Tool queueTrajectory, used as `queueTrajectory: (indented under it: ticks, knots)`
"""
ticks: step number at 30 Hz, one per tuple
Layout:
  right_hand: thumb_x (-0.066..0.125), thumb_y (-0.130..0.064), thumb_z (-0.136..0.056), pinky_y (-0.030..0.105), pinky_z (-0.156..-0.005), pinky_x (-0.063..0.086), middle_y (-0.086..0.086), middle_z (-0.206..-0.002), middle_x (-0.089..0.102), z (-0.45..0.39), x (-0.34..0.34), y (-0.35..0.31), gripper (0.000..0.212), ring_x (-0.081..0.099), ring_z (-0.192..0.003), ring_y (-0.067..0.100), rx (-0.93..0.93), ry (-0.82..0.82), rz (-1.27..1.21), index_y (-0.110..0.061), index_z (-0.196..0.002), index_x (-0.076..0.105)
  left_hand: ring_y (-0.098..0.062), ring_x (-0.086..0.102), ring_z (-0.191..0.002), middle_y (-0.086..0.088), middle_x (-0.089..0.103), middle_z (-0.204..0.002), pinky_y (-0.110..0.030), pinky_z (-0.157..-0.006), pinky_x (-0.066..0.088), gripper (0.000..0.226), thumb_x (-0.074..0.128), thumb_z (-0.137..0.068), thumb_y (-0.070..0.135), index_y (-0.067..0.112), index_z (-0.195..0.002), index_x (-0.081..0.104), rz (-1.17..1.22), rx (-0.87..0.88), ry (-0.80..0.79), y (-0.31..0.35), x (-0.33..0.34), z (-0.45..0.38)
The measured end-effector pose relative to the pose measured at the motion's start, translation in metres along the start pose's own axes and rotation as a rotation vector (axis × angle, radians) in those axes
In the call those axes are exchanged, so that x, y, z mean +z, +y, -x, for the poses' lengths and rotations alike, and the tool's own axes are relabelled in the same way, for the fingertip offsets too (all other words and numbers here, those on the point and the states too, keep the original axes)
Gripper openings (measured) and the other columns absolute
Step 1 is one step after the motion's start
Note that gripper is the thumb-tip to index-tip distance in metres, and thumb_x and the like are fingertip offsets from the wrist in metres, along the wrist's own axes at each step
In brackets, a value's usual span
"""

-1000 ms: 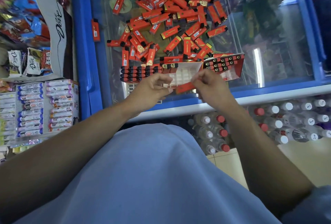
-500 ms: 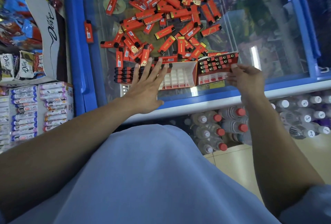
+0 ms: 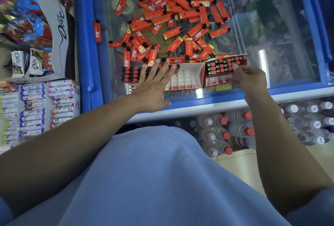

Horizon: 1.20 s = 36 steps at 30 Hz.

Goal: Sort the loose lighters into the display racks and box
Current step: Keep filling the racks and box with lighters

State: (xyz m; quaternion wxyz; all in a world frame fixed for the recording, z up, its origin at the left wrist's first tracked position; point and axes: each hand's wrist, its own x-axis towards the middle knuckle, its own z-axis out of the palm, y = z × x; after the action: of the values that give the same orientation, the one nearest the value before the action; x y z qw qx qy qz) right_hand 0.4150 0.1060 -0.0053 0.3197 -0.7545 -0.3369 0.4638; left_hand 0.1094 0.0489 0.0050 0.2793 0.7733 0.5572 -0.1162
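Several loose red lighters (image 3: pixel 180 17) lie in a heap on the glass freezer lid (image 3: pixel 271 36). Below the heap, a left rack (image 3: pixel 131 72) holds black-topped lighters in rows. Beside it stands an open white-and-red box (image 3: pixel 186 78) with empty slots. A right rack (image 3: pixel 222 64) is partly filled. My left hand (image 3: pixel 153 86) lies flat with straight, spread fingers over the left rack, its fingertips reaching the heap's near edge. My right hand (image 3: pixel 250 79) pinches the right rack's near right side between curled fingers and thumb.
One stray lighter (image 3: pixel 97 30) rests on the blue freezer frame (image 3: pixel 85 45), another (image 3: pixel 120 5) lies apart on the glass. A Dove chocolate carton (image 3: pixel 59 27) and candy tube boxes (image 3: pixel 61 102) sit at left. Water bottles (image 3: pixel 226 131) stand below the freezer's front edge.
Both hands held one lighter together near the box. My left hand then let go, spread open and reached forward over the left rack; my right hand went to the right rack.
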Motion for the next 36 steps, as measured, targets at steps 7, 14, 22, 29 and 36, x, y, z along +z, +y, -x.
queueTrajectory:
  ticks: [7, 14, 22, 29, 36]
  knots:
    - [0.064, -0.033, -0.096, 0.018, -0.077, 0.051, -0.014, -0.085, 0.064, 0.022, 0.016, -0.018, 0.024, 0.064, -0.080, 0.006, -0.268, 0.263, 0.216, -0.015, -0.113, 0.067, -0.020, -0.038, -0.149, 0.003, -0.035, -0.165, -0.052, -0.120, -0.023, 0.107, 0.062, -0.096, 0.051, 0.024, -0.161, -0.019, 0.079, 0.024, 0.023, -0.002, -0.002, 0.004]
    - [0.067, -0.019, -0.094, 0.016, -0.073, 0.048, -0.007, -0.103, 0.064, 0.036, 0.079, -0.057, 0.018, 0.059, -0.079, -0.002, -0.563, -0.050, 0.396, -0.025, -0.111, 0.065, -0.021, 0.017, -0.156, -0.003, 0.031, -0.165, -0.042, -0.129, 0.010, 0.060, 0.059, -0.102, 0.024, 0.017, -0.157, 0.036, 0.497, -0.122, 0.484, -0.011, -0.018, 0.008]
    - [0.067, -0.017, -0.096, 0.004, -0.064, 0.041, -0.004, -0.114, 0.060, 0.047, 0.135, -0.076, 0.020, 0.059, -0.078, -0.006, -0.631, -0.313, 0.499, -0.024, -0.115, 0.064, -0.035, 0.025, -0.148, -0.012, 0.032, -0.159, -0.049, -0.120, 0.030, 0.086, 0.074, -0.087, 0.027, 0.015, -0.159, 0.028, 0.437, -0.467, 0.332, -0.102, -0.058, -0.034]
    - [0.070, -0.025, -0.096, 0.014, -0.070, 0.044, -0.010, -0.117, 0.054, 0.037, 0.155, -0.084, 0.024, 0.057, -0.080, -0.008, -0.584, -0.328, 0.562, -0.026, -0.118, 0.064, -0.036, 0.011, -0.153, -0.009, 0.015, -0.166, -0.059, -0.119, 0.023, 0.114, 0.080, -0.081, 0.042, 0.023, -0.164, 0.003, 0.256, -0.471, 0.154, -0.134, -0.051, -0.063]
    - [0.068, -0.024, -0.096, 0.020, -0.073, 0.049, -0.005, -0.124, 0.055, 0.017, 0.179, -0.102, 0.026, 0.062, -0.084, 0.003, -0.591, -0.362, 0.625, -0.025, -0.121, 0.062, -0.038, 0.044, -0.128, -0.016, 0.047, -0.137, -0.052, -0.099, 0.045, 0.065, 0.073, -0.088, 0.025, 0.012, -0.143, 0.041, 0.148, -0.513, 0.291, -0.159, -0.052, -0.066]
